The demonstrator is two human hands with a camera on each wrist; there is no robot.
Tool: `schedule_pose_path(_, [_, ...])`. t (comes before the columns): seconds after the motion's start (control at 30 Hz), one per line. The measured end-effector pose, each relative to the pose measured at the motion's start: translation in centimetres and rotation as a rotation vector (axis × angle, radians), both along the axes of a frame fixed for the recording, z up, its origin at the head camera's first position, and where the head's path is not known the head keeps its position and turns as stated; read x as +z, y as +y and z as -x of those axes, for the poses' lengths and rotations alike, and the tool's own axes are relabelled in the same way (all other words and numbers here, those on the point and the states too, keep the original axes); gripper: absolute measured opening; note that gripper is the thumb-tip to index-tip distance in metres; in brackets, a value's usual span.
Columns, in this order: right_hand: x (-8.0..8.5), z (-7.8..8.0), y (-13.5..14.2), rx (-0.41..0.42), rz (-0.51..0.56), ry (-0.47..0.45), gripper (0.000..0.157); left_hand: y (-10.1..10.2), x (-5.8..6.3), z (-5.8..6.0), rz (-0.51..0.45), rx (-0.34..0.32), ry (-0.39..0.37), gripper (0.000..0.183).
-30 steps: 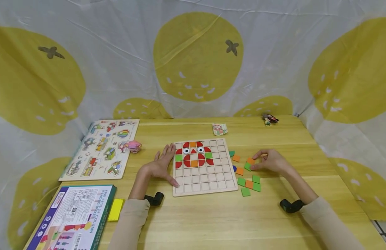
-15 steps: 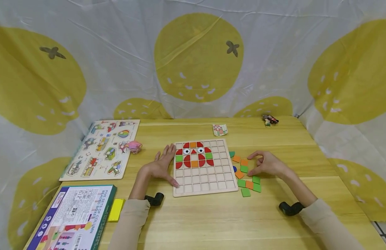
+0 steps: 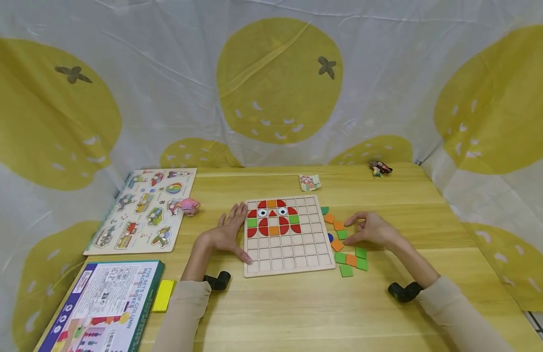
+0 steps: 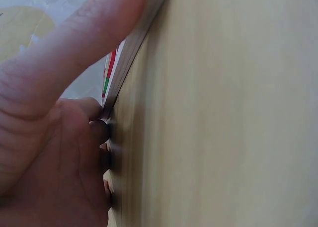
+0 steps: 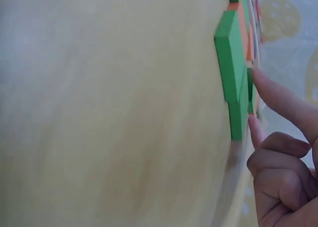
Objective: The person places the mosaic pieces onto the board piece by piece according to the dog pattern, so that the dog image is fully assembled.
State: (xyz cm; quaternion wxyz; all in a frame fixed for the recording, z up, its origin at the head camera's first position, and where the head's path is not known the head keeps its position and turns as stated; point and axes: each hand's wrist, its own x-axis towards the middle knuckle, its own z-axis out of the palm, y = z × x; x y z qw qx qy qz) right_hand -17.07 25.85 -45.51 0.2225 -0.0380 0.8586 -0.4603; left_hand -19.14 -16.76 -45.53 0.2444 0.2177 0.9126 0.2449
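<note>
A wooden grid board [image 3: 299,254] lies on the table, with red, orange and green pieces forming a face with two round eyes in its upper left part. My left hand [image 3: 225,236] is spread at the board's left edge, its thumb [image 4: 84,43] over the near left corner. To the right of the board, my right hand [image 3: 373,230] touches loose tiles with index finger and thumb extended and the other fingers curled. An orange tile [image 3: 338,225] and a green tile [image 3: 342,235] lie flat at those fingertips.
Several green and orange tiles [image 3: 351,260] lie nearer me, beside a blue piece [image 3: 330,237]. A picture card [image 3: 309,182] and small figures [image 3: 380,169] are at the back. On the left are a picture puzzle [image 3: 139,210], a pink toy [image 3: 189,206], a box [image 3: 106,303] and a yellow block [image 3: 163,296].
My right hand has slid the orange and green tiles left across the table, towards the board and the other tiles. My left hand has stayed in place.
</note>
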Motion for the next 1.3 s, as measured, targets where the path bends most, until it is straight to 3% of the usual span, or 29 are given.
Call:
schedule_pose_path(0.27, [-0.3, 0.7, -0.4, 0.035, -0.074, 0.141, 0.034, -0.1, 0.0, 0.0, 0.011, -0.001, 0.008, 0.148])
schedule_pose_path(0.47, [0.0, 0.7, 0.7, 0.066, -0.043, 0.119, 0.036, -0.1, -0.1, 0.0, 0.003, -0.002, 0.013, 0.148])
schedule_pose_path(0.6, [0.7, 0.7, 0.3, 0.065, -0.061, 0.158, 0.031, -0.1, -0.1, 0.1, 0.004, -0.005, 0.019, 0.148])
schedule_pose_path(0.7, [1.5, 0.5, -2.2, 0.06, -0.066, 0.177, 0.027, -0.1, -0.1, 0.2, 0.008, -0.004, 0.018, 0.148])
schedule_pose_path(0.8, [2.0, 0.5, -6.6, 0.079, -0.035, 0.177, 0.024, -0.1, -0.1, 0.2, 0.015, -0.009, 0.022, 0.148])
schedule_pose_path(1.0, [1.0, 0.3, -13.9, 0.106, 0.026, 0.156, 0.021, 0.1, -0.1, 0.2, 0.022, -0.034, 0.031, 0.148])
schedule_pose_path(1.3, [-0.2, 0.2, -16.4, 0.056, 0.017, 0.16, 0.02, -0.1, 0.0, 0.2, 0.022, -0.004, 0.012, 0.149])
